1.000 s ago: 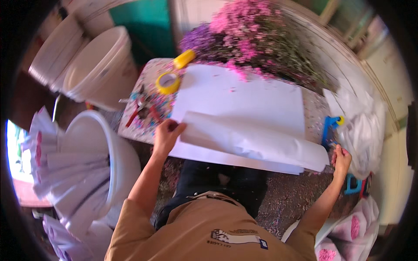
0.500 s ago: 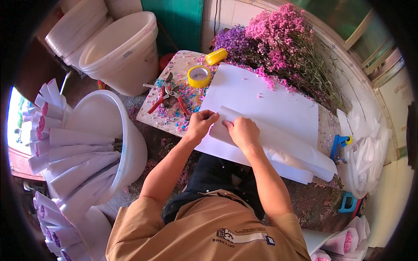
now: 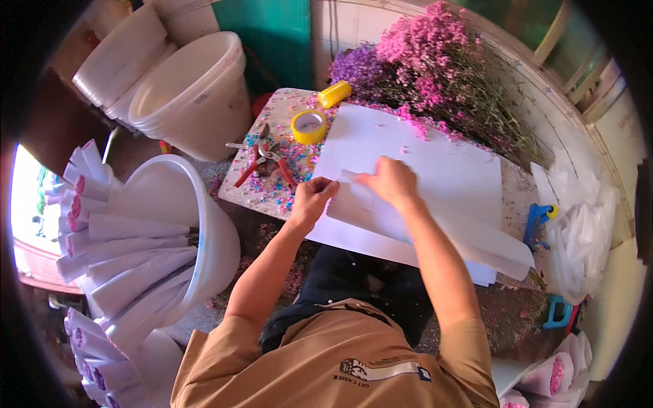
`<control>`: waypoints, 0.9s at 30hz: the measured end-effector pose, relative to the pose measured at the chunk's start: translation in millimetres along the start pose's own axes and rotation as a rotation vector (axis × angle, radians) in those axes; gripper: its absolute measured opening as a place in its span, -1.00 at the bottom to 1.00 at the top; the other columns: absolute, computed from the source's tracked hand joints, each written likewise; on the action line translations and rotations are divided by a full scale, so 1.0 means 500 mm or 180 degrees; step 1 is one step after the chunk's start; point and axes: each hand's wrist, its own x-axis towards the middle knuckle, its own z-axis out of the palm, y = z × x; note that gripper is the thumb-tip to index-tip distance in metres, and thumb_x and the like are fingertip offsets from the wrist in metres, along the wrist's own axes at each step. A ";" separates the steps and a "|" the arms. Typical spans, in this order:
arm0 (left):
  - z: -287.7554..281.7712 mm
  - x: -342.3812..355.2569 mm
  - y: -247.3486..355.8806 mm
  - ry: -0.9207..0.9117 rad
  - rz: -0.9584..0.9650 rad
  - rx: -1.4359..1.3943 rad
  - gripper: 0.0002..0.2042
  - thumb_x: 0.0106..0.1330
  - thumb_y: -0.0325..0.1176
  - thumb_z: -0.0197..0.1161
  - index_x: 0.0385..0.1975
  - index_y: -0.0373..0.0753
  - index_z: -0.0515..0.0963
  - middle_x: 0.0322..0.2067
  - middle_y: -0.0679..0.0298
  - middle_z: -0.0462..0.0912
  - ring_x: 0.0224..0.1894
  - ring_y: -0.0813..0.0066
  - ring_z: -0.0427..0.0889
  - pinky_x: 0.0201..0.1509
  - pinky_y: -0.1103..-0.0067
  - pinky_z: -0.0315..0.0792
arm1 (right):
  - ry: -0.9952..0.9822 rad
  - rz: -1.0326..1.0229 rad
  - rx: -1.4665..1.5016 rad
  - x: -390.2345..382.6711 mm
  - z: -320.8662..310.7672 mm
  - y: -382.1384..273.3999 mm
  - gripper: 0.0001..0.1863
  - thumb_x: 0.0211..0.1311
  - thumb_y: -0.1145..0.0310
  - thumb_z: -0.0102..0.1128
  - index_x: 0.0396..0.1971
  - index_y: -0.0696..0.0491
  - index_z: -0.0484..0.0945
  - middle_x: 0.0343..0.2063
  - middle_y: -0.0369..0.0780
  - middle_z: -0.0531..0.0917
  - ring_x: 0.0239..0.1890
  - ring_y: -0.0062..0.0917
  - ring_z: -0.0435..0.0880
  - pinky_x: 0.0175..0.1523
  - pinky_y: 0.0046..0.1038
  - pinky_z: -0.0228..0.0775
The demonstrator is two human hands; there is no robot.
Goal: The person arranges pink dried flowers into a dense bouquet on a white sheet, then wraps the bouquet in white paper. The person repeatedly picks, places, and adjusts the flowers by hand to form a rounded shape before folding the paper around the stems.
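The white paper sheet (image 3: 415, 160) lies across the table's near edge, one flap rolled over. The left hand (image 3: 311, 198) pinches its corner and the right hand (image 3: 389, 181) presses the fold; a slip could crease it crookedly against loose pink petals (image 3: 286, 178).

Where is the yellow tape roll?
In the head view, the yellow tape roll lies on the table's far left, between the red-handled pruners and the white paper.

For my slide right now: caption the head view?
Both hands roll white paper beside pink flowers and tape.
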 end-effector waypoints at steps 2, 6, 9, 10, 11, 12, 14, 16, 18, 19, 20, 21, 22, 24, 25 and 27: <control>-0.030 -0.003 -0.015 0.0007 0.0092 0.0727 -0.79 0.43 -0.31 0.33 -0.25 -0.37 0.70 -0.37 0.31 0.74 -0.29 0.59 0.62 -0.13 0.53 0.50 | -0.0297 -0.0101 0.0214 0.006 -0.010 0.096 -0.36 0.02 -0.14 0.55 -0.16 0.15 0.67 -0.19 0.08 0.76 -0.07 -0.07 0.76 0.00 -0.17 0.60; 0.032 -0.038 0.022 0.0594 0.1269 0.2866 -0.61 0.08 -0.19 0.54 -0.16 -0.22 0.62 -0.20 0.10 0.64 -0.05 0.03 0.63 0.10 0.19 0.47 | -0.1876 -0.0576 0.1211 -0.107 -0.108 0.350 0.01 -0.15 0.33 0.68 0.38 0.22 0.34 0.20 0.01 0.60 0.25 -0.25 0.59 0.35 -0.20 0.41; 0.169 -0.037 0.039 -0.0157 0.2364 0.2471 -0.41 0.01 -0.04 0.58 -0.01 -0.20 0.54 -0.02 0.12 0.55 0.09 0.08 0.52 0.17 0.08 0.32 | -0.2187 0.0082 0.1064 -0.203 -0.154 0.405 0.17 -0.40 0.32 0.74 0.37 0.24 0.32 0.20 0.03 0.59 0.26 -0.20 0.57 0.39 -0.22 0.38; 0.212 -0.048 0.078 -0.0947 0.2204 0.3408 -0.35 -0.02 0.02 0.58 0.05 -0.19 0.55 0.00 0.15 0.56 0.12 0.12 0.51 0.22 0.14 0.31 | -0.2218 0.0215 0.1025 -0.216 -0.157 0.400 0.19 -0.43 0.30 0.75 0.37 0.23 0.31 0.20 0.04 0.59 0.26 -0.17 0.57 0.38 -0.22 0.38; 0.245 -0.048 0.094 -0.1599 0.2117 0.3739 -0.28 -0.07 0.06 0.59 0.08 -0.20 0.55 0.01 0.17 0.58 0.16 0.14 0.51 0.25 0.22 0.28 | -0.2188 0.0092 0.0736 -0.210 -0.162 0.369 0.20 -0.44 0.30 0.75 0.38 0.22 0.31 0.20 0.05 0.59 0.27 -0.15 0.57 0.38 -0.22 0.39; 0.286 -0.042 0.089 -0.1999 0.1964 0.3738 -0.21 -0.15 0.08 0.61 0.11 -0.21 0.55 0.02 0.17 0.59 0.20 0.15 0.49 0.27 0.24 0.26 | -0.2138 0.0024 0.0446 -0.219 -0.163 0.330 0.21 -0.45 0.29 0.75 0.38 0.21 0.31 0.21 0.05 0.58 0.27 -0.13 0.56 0.38 -0.22 0.39; 0.371 -0.011 0.084 -0.2724 0.1561 0.3807 -0.11 -0.30 0.00 0.68 0.17 -0.20 0.56 0.06 0.14 0.65 0.21 0.14 0.53 0.27 0.19 0.29 | -0.2016 -0.0109 0.0078 -0.220 -0.160 0.310 0.22 -0.45 0.27 0.75 0.40 0.18 0.30 0.22 0.06 0.57 0.29 -0.11 0.55 0.38 -0.23 0.40; 0.436 0.018 0.070 -0.3489 0.1395 0.3792 -0.08 -0.38 -0.07 0.70 0.21 -0.08 0.57 0.00 0.12 0.71 0.12 0.13 0.63 0.21 0.19 0.39 | -0.1826 -0.0046 -0.0182 -0.246 -0.169 0.295 0.23 -0.44 0.26 0.75 0.42 0.14 0.29 0.26 0.05 0.55 0.31 -0.10 0.54 0.39 -0.24 0.40; 0.480 0.059 0.047 -0.4119 0.1160 0.3828 -0.08 -0.41 -0.14 0.70 0.21 -0.01 0.58 -0.05 0.10 0.76 0.05 0.12 0.69 0.17 0.22 0.46 | -0.1504 -0.0288 -0.0115 -0.244 -0.162 0.317 0.22 -0.41 0.25 0.75 0.44 0.08 0.30 0.30 0.00 0.54 0.32 -0.13 0.53 0.39 -0.24 0.39; 0.461 0.067 0.047 -0.4112 0.1060 0.3917 -0.10 -0.39 -0.15 0.70 0.19 -0.04 0.59 -0.04 0.09 0.75 0.06 0.10 0.68 0.18 0.22 0.46 | -0.1496 -0.0234 -0.0215 -0.233 -0.138 0.337 0.20 -0.37 0.26 0.74 0.45 0.04 0.32 0.30 -0.02 0.54 0.31 -0.12 0.54 0.38 -0.23 0.40; 0.453 0.082 0.060 -0.3964 0.1086 0.3949 -0.13 -0.38 -0.17 0.69 0.17 -0.07 0.59 -0.03 0.07 0.75 0.07 0.08 0.67 0.19 0.23 0.46 | -0.1467 -0.0297 -0.0178 -0.227 -0.155 0.326 0.16 -0.35 0.27 0.72 0.44 -0.02 0.34 0.28 -0.02 0.57 0.29 -0.11 0.56 0.36 -0.20 0.42; 0.440 0.094 0.079 -0.3800 0.1098 0.3940 -0.15 -0.37 -0.18 0.69 0.15 -0.10 0.60 -0.03 0.06 0.74 0.08 0.07 0.67 0.21 0.24 0.46 | -0.1464 -0.0383 -0.0139 -0.219 -0.160 0.325 0.14 -0.33 0.28 0.71 0.44 -0.08 0.35 0.26 -0.03 0.58 0.26 -0.10 0.58 0.33 -0.18 0.43; 0.418 0.108 0.098 -0.3636 0.1057 0.3909 -0.17 -0.35 -0.19 0.68 0.13 -0.13 0.60 -0.02 0.04 0.73 0.09 0.05 0.66 0.22 0.25 0.46 | -0.1550 -0.0341 -0.0089 -0.212 -0.177 0.302 0.11 -0.30 0.30 0.69 0.43 -0.12 0.35 0.24 -0.03 0.60 0.24 -0.10 0.59 0.30 -0.15 0.45; 0.395 0.147 0.127 -0.3618 0.1026 0.3908 -0.22 -0.33 -0.21 0.67 0.08 -0.19 0.61 0.00 0.01 0.72 0.10 0.01 0.65 0.24 0.27 0.46 | -0.1172 -0.0582 -0.0161 -0.196 -0.168 0.335 0.01 -0.15 0.27 0.61 0.41 0.00 0.32 0.17 -0.04 0.64 0.19 -0.09 0.62 0.24 -0.12 0.49; 0.376 0.170 0.136 -0.3657 0.0987 0.4002 -0.24 -0.31 -0.22 0.67 0.06 -0.22 0.61 0.01 0.00 0.72 0.11 -0.01 0.65 0.26 0.27 0.46 | -0.1308 -0.0334 -0.0141 -0.187 -0.177 0.333 -0.02 -0.15 0.27 0.58 0.39 0.02 0.35 0.15 -0.03 0.65 0.18 -0.10 0.63 0.24 -0.14 0.49; 0.327 0.223 0.136 -0.3751 0.0881 0.4150 -0.06 -0.28 -0.14 0.70 0.27 -0.23 0.47 0.11 -0.03 0.66 0.20 -0.01 0.59 0.32 0.30 0.43 | -0.1475 -0.0084 -0.0049 -0.195 -0.197 0.380 -0.07 -0.12 0.26 0.55 0.36 0.05 0.37 0.11 -0.02 0.66 0.16 -0.12 0.64 0.22 -0.15 0.49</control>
